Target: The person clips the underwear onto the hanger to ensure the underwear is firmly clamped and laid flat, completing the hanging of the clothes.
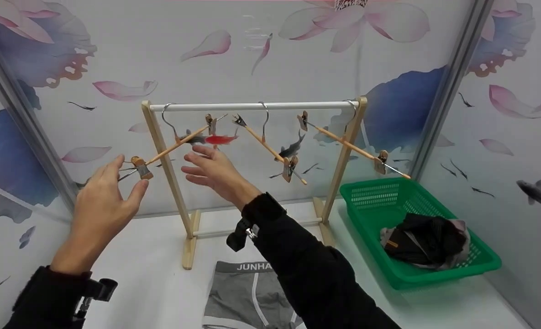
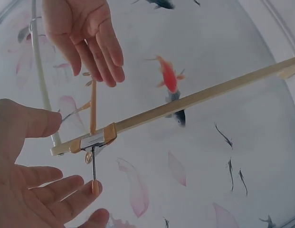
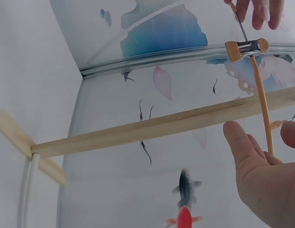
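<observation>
A clip hanger [image 1: 175, 147] with a wooden bar hangs slanted at the left of a small rack [image 1: 215, 107]. Around its near end is my left hand [image 1: 103, 205], thumb and fingers spread either side; in the left wrist view a fingertip meets or nearly meets the hanger's tip [image 2: 95, 187]. An orange and silver clip [image 1: 141, 167] sits just beyond these fingers. My right hand [image 1: 217, 171] is held out below the hanger's far half, fingers extended, gripping nothing. Grey boxer briefs [image 1: 233, 292] lie flat on the table below, partly behind my right sleeve.
Two more clip hangers, a middle one [image 1: 263, 144] and a right one [image 1: 343, 140], hang from the same rail. At the right stands a green basket [image 1: 370, 196] holding dark crumpled clothes [image 1: 428, 240]. Printed panels [image 1: 261, 59] enclose the white table.
</observation>
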Demonstrator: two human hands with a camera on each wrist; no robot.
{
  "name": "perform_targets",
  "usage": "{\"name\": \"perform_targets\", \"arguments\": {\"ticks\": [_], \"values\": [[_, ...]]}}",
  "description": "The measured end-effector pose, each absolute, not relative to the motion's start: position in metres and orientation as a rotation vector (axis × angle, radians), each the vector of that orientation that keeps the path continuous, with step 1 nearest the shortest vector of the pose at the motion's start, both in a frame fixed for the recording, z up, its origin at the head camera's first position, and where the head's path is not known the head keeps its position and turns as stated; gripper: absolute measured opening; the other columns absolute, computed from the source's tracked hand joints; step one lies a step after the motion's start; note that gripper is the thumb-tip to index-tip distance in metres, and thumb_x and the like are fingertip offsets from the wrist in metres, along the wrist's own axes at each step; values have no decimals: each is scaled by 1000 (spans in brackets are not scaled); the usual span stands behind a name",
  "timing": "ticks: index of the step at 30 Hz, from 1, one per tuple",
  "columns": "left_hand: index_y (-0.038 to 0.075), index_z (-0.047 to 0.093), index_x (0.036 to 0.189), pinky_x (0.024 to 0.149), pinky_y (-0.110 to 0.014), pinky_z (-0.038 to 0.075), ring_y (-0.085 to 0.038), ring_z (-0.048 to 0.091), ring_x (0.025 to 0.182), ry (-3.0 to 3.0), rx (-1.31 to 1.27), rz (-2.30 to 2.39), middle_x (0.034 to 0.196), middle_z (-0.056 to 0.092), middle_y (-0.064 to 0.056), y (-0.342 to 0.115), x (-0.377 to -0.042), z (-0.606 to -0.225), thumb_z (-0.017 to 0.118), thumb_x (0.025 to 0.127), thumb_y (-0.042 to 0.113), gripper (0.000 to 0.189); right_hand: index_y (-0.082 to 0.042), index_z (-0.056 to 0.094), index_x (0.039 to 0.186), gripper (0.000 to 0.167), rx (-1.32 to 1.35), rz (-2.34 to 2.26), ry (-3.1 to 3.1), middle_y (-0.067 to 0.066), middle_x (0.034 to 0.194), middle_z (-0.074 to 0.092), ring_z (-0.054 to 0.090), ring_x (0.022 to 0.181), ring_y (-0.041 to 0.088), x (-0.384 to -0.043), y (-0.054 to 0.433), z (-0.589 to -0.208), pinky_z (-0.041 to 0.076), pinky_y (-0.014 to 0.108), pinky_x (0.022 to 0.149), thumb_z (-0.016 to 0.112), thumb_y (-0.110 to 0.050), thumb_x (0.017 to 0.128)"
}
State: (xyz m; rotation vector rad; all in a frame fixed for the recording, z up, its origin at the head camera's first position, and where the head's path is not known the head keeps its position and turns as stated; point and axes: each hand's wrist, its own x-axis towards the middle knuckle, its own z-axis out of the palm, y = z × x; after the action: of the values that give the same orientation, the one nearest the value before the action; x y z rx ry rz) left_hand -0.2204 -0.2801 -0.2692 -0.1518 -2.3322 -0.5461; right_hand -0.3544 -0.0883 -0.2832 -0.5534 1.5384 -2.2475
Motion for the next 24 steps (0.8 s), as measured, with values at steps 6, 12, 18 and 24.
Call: {"name": "perform_targets", "arguments": {"ticks": [6,12,18,24], "values": [[-12,54,137,85,-67,46,-52,62,102,-2356,-180,-536,119,62,-35,-273,-224,-272,74,94,21,57,3,39,151,54,-561,-2305,1434,15,133,62,64,119,33,-350,-96,-282,53,41,96,60,-12,103],[-7,65,126,72,-60,51,-43,71,87,-2354,-244,-564,111,70,-27,-267,-224,-274,68,95,5,33,5,41,149,51,-580,-2313,1395,14,124,65,67,114,33,-348,-98,-284,55,39,93,59,-7,103],[-11,57,134,69,-57,54,-41,73,87,-2401,-238,-613,114,69,-28,-261,-224,-267,66,95,1,42,5,45,146,48,-582,-2306,1399,20,129,64,68,111,33,-349,-100,-279,55,40,92,60,-7,102],[-13,54,137,72,-57,56,-43,72,91,-2431,-250,-697,118,67,-29,-255,-229,-263,65,95,1,45,3,55,138,38,-595,-2249,1466,18,119,69,69,110,32,-348,-104,-276,55,40,93,61,-8,102]]}}
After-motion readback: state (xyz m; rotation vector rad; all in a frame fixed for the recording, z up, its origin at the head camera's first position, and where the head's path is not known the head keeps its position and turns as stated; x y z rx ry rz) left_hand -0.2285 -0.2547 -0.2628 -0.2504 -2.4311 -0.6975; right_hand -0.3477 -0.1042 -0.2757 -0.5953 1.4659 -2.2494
